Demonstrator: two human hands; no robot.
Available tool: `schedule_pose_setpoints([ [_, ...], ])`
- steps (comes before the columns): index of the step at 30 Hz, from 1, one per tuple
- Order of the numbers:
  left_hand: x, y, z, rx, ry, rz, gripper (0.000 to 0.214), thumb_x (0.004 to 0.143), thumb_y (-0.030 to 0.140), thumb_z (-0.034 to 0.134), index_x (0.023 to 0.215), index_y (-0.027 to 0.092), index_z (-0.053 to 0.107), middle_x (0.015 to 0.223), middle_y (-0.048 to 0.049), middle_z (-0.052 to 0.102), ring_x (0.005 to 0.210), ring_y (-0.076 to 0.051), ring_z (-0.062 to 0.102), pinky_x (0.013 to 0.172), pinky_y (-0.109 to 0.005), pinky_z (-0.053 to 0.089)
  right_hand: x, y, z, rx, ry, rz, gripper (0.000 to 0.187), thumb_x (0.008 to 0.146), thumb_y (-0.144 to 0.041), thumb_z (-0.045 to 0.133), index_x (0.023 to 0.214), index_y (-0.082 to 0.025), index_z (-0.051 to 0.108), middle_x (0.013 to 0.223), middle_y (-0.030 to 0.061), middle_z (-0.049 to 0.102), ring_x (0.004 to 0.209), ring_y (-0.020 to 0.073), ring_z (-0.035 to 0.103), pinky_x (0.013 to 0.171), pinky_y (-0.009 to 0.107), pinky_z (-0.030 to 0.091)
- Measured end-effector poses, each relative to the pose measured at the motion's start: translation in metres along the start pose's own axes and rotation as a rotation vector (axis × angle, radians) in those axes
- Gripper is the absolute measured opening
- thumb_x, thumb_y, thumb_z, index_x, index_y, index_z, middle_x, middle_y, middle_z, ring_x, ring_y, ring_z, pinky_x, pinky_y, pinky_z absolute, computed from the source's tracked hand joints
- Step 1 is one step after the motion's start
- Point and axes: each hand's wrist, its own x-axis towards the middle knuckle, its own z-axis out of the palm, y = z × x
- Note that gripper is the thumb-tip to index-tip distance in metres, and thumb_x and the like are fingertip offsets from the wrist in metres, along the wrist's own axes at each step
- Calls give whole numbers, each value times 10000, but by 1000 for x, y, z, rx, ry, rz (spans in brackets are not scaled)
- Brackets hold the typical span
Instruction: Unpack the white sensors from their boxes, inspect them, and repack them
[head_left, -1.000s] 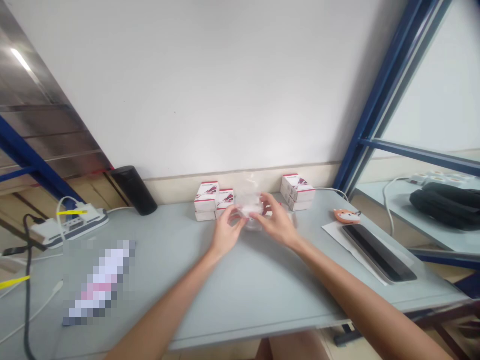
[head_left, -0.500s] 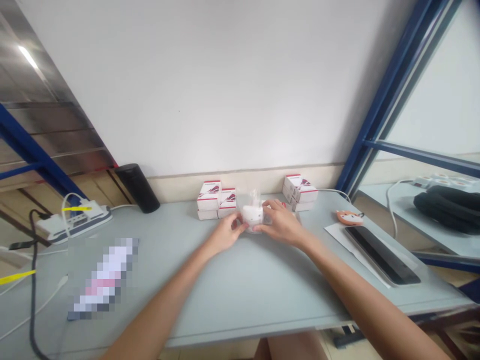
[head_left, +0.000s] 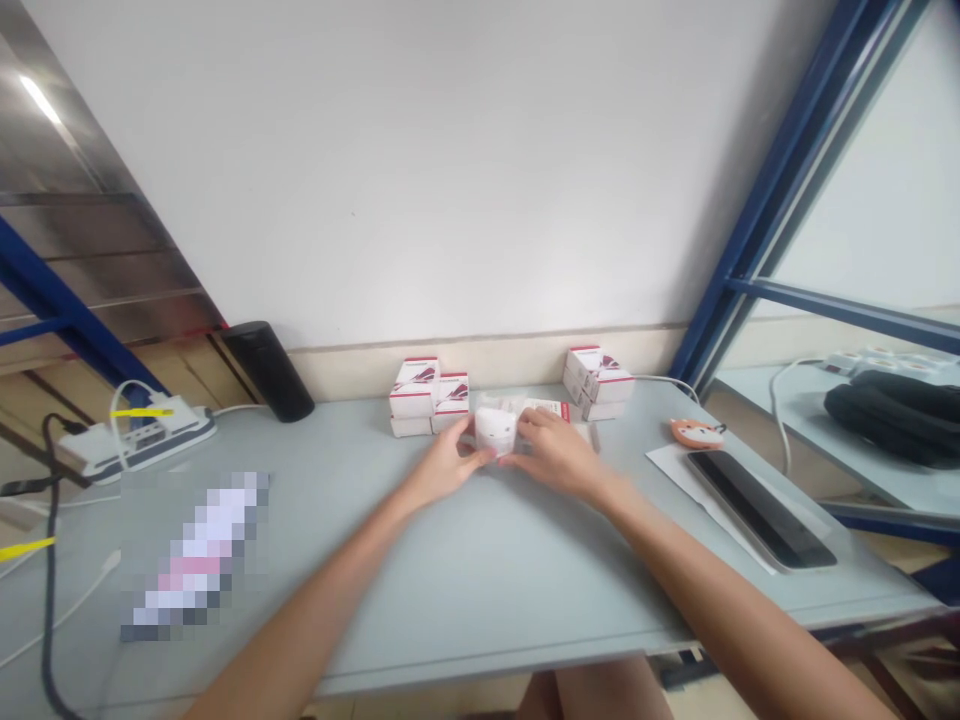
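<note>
Between my two hands, near the back of the table, is a small white rounded object (head_left: 496,432) with clear plastic around it; its exact kind is too blurred to tell. My left hand (head_left: 444,465) grips it from the left, thumb low at its front. From the other side my right hand (head_left: 559,450) closes on it and the plastic, its fingers curled over the right edge. Just behind the right hand lies a flat white and red piece (head_left: 553,408), partly covered. White boxes with red edges (head_left: 415,392) stand stacked beyond my left hand.
More such boxes (head_left: 598,382) are stacked at the back right. A black cylinder (head_left: 270,370) and a power strip (head_left: 154,440) stand left, near a pixelated item (head_left: 196,560). To the right lie an orange and white item (head_left: 696,433) and a phone-like black slab (head_left: 761,508) on paper.
The clear plastic that stood up above the white object is now down low behind it. My right fingers have curled in more, and the view has shifted slightly.
</note>
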Motion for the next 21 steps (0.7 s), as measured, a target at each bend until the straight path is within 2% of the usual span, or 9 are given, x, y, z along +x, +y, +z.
schedule_pose_setpoints([
  [5,-3,-5,1,67,-65,-97,700,793,362,828,1413,201,547,1334,-134,693,1064,-298,708,925,-429,558,-2,-9,0,-158,-119,14,378,950,-478,712,1124,-145,749,1133,154,711,1109,338,636,935,411,462],
  [8,-6,3,2,108,-117,-136,592,754,296,844,1294,176,634,1256,-124,740,1105,-323,703,972,-446,542,-4,-16,0,-149,-174,10,334,1001,-421,644,1150,-137,740,1175,159,725,1098,332,673,923,396,463],
  [10,-7,10,3,71,-139,-115,545,749,317,854,1243,181,666,1215,-108,760,1118,-323,701,978,-435,539,-5,-18,0,-130,-173,-2,294,1022,-379,610,1165,-152,730,1199,156,724,1107,323,679,905,381,461],
  [12,-7,15,3,27,-106,-98,519,738,372,873,1187,179,699,1153,-97,778,1089,-318,707,966,-421,540,-5,-18,0,-121,-161,-12,253,1025,-358,602,1139,-171,730,1184,145,723,1068,311,688,874,370,457],
  [15,-3,16,1,-111,43,-174,482,698,427,906,1064,155,748,1062,-101,790,1049,-320,711,952,-407,535,-4,-13,-3,-68,-96,5,212,1026,-367,596,1040,-203,729,1103,103,715,929,265,690,780,341,443],
  [18,2,13,-3,-503,234,-235,503,739,426,879,1139,160,731,1173,-113,766,1108,-295,695,949,-379,541,-2,-10,-8,116,82,75,258,1053,-384,527,946,-225,699,1011,54,688,814,195,655,711,303,418],
  [21,5,15,-6,-824,270,-274,456,803,359,828,1205,183,704,1246,-102,739,1098,-244,691,908,-345,563,-2,-13,-9,384,247,136,312,1072,-425,448,928,-224,639,948,27,664,770,160,622,714,289,435],
])
